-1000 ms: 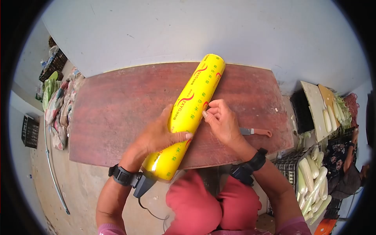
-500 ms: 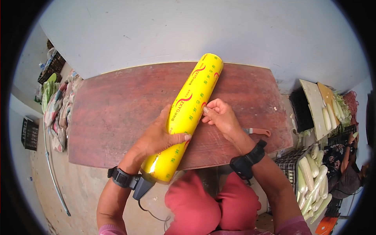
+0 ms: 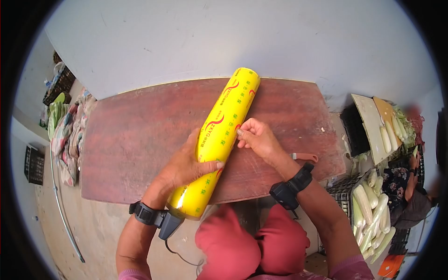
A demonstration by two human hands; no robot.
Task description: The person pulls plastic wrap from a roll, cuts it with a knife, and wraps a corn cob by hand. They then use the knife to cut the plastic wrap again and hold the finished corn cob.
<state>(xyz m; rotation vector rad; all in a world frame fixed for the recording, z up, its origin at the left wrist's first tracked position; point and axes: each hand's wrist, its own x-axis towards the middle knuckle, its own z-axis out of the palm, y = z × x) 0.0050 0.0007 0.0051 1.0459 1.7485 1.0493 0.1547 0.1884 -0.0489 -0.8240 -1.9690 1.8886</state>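
Observation:
A long roll of cling film (image 3: 219, 133) in a bright yellow printed wrapper lies slantwise on a reddish-brown table (image 3: 135, 140), its near end jutting past the front edge. My left hand (image 3: 189, 165) is wrapped over the lower part of the roll, thumb across the top. At the roll's right side, about halfway up, my right hand (image 3: 256, 137) is closed, with thumb and forefinger pinched together against the wrapper. Whatever is between those fingertips is too small to make out. A knife (image 3: 305, 157) with a brownish-pink handle lies just right of my right hand, its blade partly covered.
A pale wall (image 3: 186, 42) rises behind the table. To the right are a black crate (image 3: 340, 196) of long pale vegetables (image 3: 373, 210), boards, and another person (image 3: 408, 196). Bundled cloth (image 3: 70, 140) and a metal pole (image 3: 63, 210) are on the left.
The whole view has shifted slightly. Both hands keep nearly the same places on the roll, the left wrapped around it and the right pinching at its side.

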